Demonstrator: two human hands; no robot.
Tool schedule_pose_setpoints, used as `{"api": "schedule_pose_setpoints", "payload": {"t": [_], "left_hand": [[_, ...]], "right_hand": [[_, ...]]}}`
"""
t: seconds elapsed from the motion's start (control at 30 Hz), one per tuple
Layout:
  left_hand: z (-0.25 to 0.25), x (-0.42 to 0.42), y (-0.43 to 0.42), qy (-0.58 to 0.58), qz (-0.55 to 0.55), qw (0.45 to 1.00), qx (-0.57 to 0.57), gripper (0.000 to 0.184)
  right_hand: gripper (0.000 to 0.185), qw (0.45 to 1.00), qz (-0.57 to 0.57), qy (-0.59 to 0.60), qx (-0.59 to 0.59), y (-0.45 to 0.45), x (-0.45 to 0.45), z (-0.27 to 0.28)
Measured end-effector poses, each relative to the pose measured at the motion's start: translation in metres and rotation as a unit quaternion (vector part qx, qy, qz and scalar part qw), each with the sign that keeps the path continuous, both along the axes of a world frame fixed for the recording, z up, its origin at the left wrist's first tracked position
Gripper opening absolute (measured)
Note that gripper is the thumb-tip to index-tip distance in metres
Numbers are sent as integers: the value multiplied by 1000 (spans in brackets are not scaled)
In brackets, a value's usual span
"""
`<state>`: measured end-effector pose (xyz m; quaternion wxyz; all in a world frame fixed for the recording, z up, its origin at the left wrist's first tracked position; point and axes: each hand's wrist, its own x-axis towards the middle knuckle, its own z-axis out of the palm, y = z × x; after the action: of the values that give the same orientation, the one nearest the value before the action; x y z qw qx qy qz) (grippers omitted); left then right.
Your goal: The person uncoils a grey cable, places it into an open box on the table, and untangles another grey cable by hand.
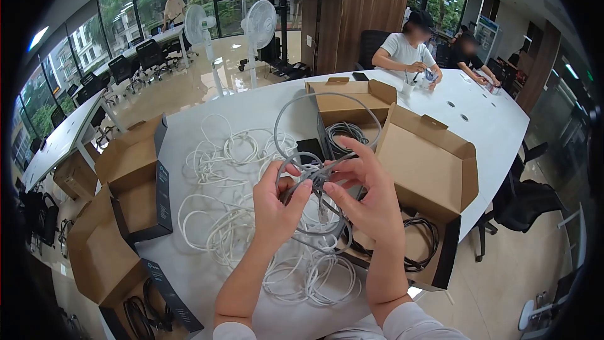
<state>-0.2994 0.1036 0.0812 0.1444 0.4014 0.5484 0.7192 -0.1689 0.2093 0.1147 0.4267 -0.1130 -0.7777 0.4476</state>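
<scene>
A grey cable (317,176) is bunched between my two hands above the table, with a wide loop rising over them and more loops hanging below. My left hand (280,204) pinches the tangled middle from the left. From the right, my right hand (365,198) has its thumb on the same bunch, with its index finger raised along the loop. White cables (229,230) lie in loose coils beneath and to the left. Behind my right hand, a coiled grey cable (345,136) rests in an open box (358,97).
An open box (434,167) with black cables (423,245) stands at the right. At the left are an open box (139,204) and another (104,258) with black cables (146,311). Two people sit at the table's far side; another stands near the windows behind two fans (258,25).
</scene>
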Motion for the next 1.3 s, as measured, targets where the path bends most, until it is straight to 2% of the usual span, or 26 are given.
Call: {"api": "schedule_pose_setpoints", "payload": {"t": [0.23, 0.43, 0.57, 0.73, 0.87, 0.93, 1.03, 1.17, 1.27, 1.3], "left_hand": [[0, 4, 1, 32, 15, 999, -11, 17], [1, 5, 2, 46, 53, 997, 35, 19], [-1, 7, 4, 42, 51, 996, 66, 22], [17, 4, -7, -120, -91, 988, 27, 24], [13, -9, -10, -138, -161, 977, 6, 26], [14, -8, -10, -140, -161, 977, 8, 27], [14, -9, -10, -147, -149, 978, 12, 29], [17, -12, -13, -156, -97, 982, 34, 30], [17, -16, -13, -128, -37, 989, 65, 28], [19, -16, -14, -114, -9, 992, 60, 27]], "right_hand": [[66, 998, 10, -50, 28, 3, 9, 9], [57, 996, -32, -42, 73, -2, 5, 9], [50, 998, -30, -17, 62, -1, 4, 8], [43, 998, 0, -30, 57, 3, 5, 5], [32, 994, 80, -33, -72, -2, 5, 5], [29, 980, 139, -6, -145, 1, 2, -1], [32, 976, 133, -7, -174, 5, -2, -4], [42, 985, 68, 79, -139, 5, -13, -8], [39, 982, -1, 131, -138, -3, -12, -3], [37, 989, -6, 112, -95, -4, -10, -3]]}}
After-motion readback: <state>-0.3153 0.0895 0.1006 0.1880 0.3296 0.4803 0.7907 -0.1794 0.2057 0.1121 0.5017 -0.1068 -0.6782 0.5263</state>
